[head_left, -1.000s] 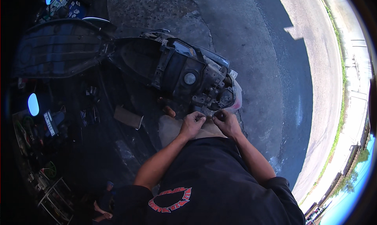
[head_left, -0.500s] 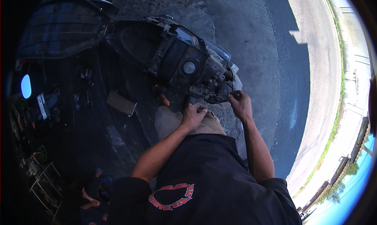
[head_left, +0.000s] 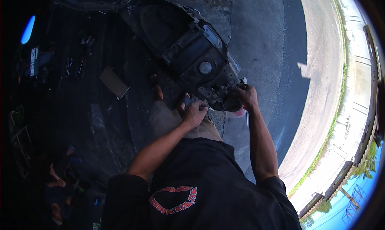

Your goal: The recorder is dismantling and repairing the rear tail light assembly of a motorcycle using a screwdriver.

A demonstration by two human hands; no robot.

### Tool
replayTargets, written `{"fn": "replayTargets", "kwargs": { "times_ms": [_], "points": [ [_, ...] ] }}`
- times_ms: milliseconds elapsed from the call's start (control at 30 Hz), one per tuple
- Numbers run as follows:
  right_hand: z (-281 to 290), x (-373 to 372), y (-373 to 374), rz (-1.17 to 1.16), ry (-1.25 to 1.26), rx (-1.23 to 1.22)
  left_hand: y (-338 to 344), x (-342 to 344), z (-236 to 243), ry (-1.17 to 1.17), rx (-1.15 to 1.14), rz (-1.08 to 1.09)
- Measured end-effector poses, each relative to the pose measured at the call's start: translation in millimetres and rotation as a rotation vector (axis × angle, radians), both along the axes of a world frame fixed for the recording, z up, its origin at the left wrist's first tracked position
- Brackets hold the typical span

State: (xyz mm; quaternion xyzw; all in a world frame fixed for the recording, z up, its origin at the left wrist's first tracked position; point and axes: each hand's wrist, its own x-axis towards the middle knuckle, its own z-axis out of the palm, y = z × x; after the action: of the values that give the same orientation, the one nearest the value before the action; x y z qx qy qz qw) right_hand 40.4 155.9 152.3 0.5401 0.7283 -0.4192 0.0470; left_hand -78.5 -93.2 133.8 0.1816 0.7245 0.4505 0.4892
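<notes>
A scooter (head_left: 191,55) stands in front of me with its seat (head_left: 90,1) swung up. Its round fuel cap (head_left: 205,68) and bare rear frame (head_left: 218,89) show. My right hand (head_left: 247,97) is closed at the right rear corner of the tail, fingers curled over its edge. Beside it a bit of red on a pale part (head_left: 237,113) shows under the tail. To the left of the tail, my left hand (head_left: 195,115) is closed with fingers curled; what lies in them is too dark to make out.
A brown flat piece (head_left: 114,82) lies on the dark floor at left, near a plate with characters (head_left: 34,61). Another person's bare leg (head_left: 56,174) shows at the lower left. A sunlit road (head_left: 327,69) runs along the right.
The view has shifted, so the scooter sits lower and further right. My right hand has moved from the tail's rear edge to its right corner. My left hand stays close to the tail's left side.
</notes>
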Motion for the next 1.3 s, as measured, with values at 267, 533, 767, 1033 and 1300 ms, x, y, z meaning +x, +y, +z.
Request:
{"fn": "replayTargets", "kwargs": {
  "times_ms": [267, 533, 767, 1033, 1300],
  "points": [
    [16, -18, 16, 0.08, -0.272, 0.23, 105, 20, -8, 0.259, 0.265, 0.064],
    [15, -20, 0, -0.007, -0.376, 0.026, 139, 42, -42, 0.427, 0.323, -0.023],
    [12, -13, 7, 0.062, -0.199, 0.128, 149, 36, -65, 0.51, 0.297, -0.067],
    [155, -34, -26, 0.467, 0.071, 0.446, 145, 36, -66, 0.42, 0.357, 0.011],
    [145, -26, -40, 0.662, 0.201, 0.444, 146, 32, -66, 0.422, 0.32, -0.027]
  ]
}}
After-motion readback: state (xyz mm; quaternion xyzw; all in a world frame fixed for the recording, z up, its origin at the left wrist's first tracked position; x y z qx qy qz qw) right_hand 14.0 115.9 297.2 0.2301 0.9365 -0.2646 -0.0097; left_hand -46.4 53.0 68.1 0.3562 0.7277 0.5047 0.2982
